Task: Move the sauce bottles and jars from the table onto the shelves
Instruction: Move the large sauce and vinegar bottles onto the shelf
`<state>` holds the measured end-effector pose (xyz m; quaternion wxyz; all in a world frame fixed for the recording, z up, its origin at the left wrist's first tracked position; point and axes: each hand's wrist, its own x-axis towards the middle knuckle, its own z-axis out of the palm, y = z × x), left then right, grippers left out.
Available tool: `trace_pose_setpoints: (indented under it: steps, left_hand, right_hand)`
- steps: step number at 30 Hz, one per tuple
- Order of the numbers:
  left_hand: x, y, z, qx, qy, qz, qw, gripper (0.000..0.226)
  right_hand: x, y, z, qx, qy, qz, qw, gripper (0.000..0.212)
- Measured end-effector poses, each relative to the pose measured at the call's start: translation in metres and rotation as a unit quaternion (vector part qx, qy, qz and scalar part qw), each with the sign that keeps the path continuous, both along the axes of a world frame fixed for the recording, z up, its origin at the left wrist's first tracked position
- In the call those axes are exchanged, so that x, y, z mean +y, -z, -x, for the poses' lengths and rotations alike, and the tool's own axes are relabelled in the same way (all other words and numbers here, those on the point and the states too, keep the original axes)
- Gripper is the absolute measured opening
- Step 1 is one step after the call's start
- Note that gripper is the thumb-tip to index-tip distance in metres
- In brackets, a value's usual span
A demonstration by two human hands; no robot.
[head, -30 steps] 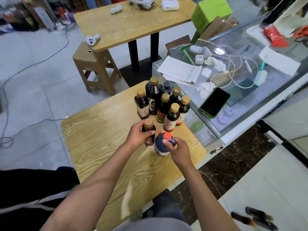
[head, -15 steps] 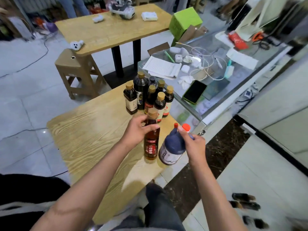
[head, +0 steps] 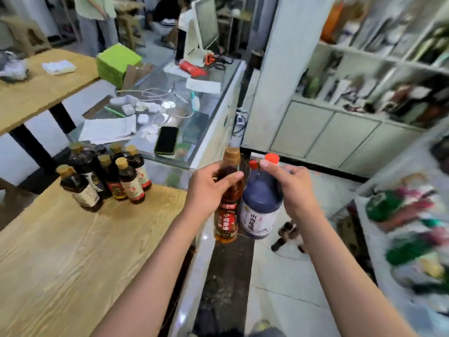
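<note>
Gripped by its neck in the left hand (head: 206,190), an amber bottle (head: 227,210) is held upright in the air, past the table (head: 73,251) edge and above the floor. Its red label is too blurred to be read, and its neck is covered by the fingers. Just beside it, apparently touching, a dark jug (head: 261,210) with a red cap is held by its top in the right hand (head: 294,188); its handle is hidden by the closed fingers, and the white label cannot be read.

On the table, to the left, a cluster of bottles (head: 104,176) with tan caps is left standing; those at the back are largely hidden by the front ones, so the count cannot be told. Behind them a glass counter (head: 211,122) is seen, with a phone (head: 166,139), papers and cables lying on it.

To the right, shelves (head: 379,76) are smeared by motion, and their contents cannot be made out. A nearer rack (head: 408,239) at the right edge is cut off, its green and pink goods blurred.
</note>
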<state>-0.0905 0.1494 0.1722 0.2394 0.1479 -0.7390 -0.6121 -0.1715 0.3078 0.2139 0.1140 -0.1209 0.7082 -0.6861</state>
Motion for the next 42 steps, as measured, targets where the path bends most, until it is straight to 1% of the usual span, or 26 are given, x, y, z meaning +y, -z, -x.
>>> trace_pose_setpoints:
  steps: [1, 4, 7, 10, 13, 16, 20, 22, 24, 26, 28, 29, 31, 32, 34, 35, 37, 40, 41, 42]
  left_hand:
    - [0.014, -0.008, 0.011, 0.003, 0.008, 0.018, 1.0, 0.019]
    - [0.059, -0.036, 0.041, 0.023, 0.034, 0.05, 0.998, 0.01]
    - [0.106, -0.058, 0.074, 0.044, 0.083, 0.069, 0.993, 0.017]
    - [0.16, -0.081, 0.115, 0.057, 0.143, 0.076, 0.985, 0.019]
    - [0.217, -0.107, 0.157, 0.074, 0.193, 0.092, 0.974, 0.021]
    - [0.28, -0.132, 0.198, 0.097, 0.225, 0.098, 0.964, 0.024]
    - [0.355, -0.154, 0.248, 0.128, 0.246, 0.109, 0.954, 0.018]
    - [0.385, -0.162, 0.269, 0.145, 0.251, 0.109, 0.951, 0.021]
    - [0.416, -0.17, 0.291, 0.161, 0.258, 0.106, 0.947, 0.018]
    - [0.441, -0.177, 0.31, 0.183, 0.26, 0.102, 0.943, 0.009]
    - [0.461, -0.18, 0.331, 0.195, 0.266, 0.099, 0.939, 0.007]
    - [0.47, -0.183, 0.342, 0.196, 0.269, 0.097, 0.938, 0.012]
    - [0.488, -0.187, 0.366, 0.199, 0.277, 0.084, 0.936, 0.029]
    - [0.495, -0.188, 0.377, 0.2, 0.28, 0.077, 0.936, 0.032]
    - [0.509, -0.19, 0.401, 0.2, 0.298, 0.072, 0.931, 0.024]
    - [0.516, -0.19, 0.415, 0.202, 0.306, 0.071, 0.928, 0.019]
    - [0.525, -0.19, 0.44, 0.206, 0.318, 0.065, 0.923, 0.016]
    - [0.54, -0.193, 0.488, 0.22, 0.344, 0.034, 0.912, 0.023]
    - [0.546, -0.195, 0.503, 0.221, 0.354, 0.031, 0.908, 0.026]
    - [0.551, -0.197, 0.514, 0.223, 0.364, 0.029, 0.904, 0.025]
  right_hand:
    - [0.015, -0.007, 0.005, -0.002, 0.022, 0.021, 1.0, 0.062]
    - [0.061, -0.026, 0.021, 0.005, 0.082, 0.052, 0.995, 0.062]
    - [0.114, -0.041, 0.04, 0.014, 0.126, 0.083, 0.988, 0.063]
    - [0.176, -0.063, 0.063, 0.028, 0.166, 0.115, 0.979, 0.059]
    - [0.237, -0.088, 0.087, 0.049, 0.194, 0.136, 0.97, 0.06]
    - [0.302, -0.111, 0.119, 0.066, 0.228, 0.134, 0.962, 0.057]
    - [0.376, -0.137, 0.16, 0.099, 0.26, 0.125, 0.952, 0.055]
    - [0.406, -0.146, 0.177, 0.112, 0.271, 0.114, 0.949, 0.054]
    - [0.435, -0.152, 0.195, 0.124, 0.276, 0.118, 0.946, 0.051]
    - [0.458, -0.159, 0.21, 0.122, 0.29, 0.116, 0.942, 0.051]
    - [0.476, -0.166, 0.225, 0.12, 0.308, 0.115, 0.937, 0.05]
    - [0.484, -0.168, 0.232, 0.117, 0.319, 0.113, 0.934, 0.049]
    - [0.5, -0.171, 0.249, 0.119, 0.333, 0.11, 0.929, 0.049]
    - [0.506, -0.173, 0.257, 0.122, 0.336, 0.11, 0.928, 0.048]
    - [0.516, -0.175, 0.277, 0.128, 0.354, 0.097, 0.921, 0.048]
    - [0.52, -0.176, 0.288, 0.131, 0.367, 0.092, 0.917, 0.05]
    - [0.526, -0.18, 0.308, 0.131, 0.381, 0.087, 0.911, 0.058]
    - [0.532, -0.187, 0.339, 0.146, 0.407, 0.08, 0.898, 0.07]
    - [0.534, -0.191, 0.35, 0.152, 0.42, 0.078, 0.891, 0.071]
    - [0.535, -0.194, 0.358, 0.154, 0.431, 0.076, 0.886, 0.067]
